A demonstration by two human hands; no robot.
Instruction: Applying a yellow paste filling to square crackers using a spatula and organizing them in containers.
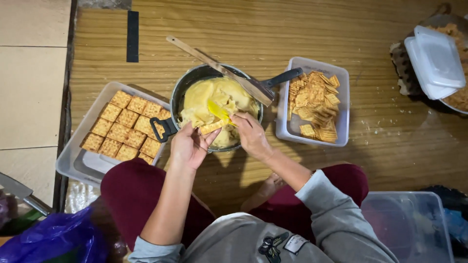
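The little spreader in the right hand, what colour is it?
Bright yellow. The spreader shows clearly in the head view, over the pan of pale yellow filling.

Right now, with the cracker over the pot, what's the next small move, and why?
Probably draw the yellow spatula in the right hand across the cracker held by the left hand: it sits over the pot of yellow filling.

Far right on the wooden floor (292,29): stacked clear plastic lids (435,61). Near right: empty clear plastic tub (414,229). Near left: crumpled blue plastic bag (53,238); grey knife blade (19,191) just beyond. Far left: black rectangular strip (132,36).
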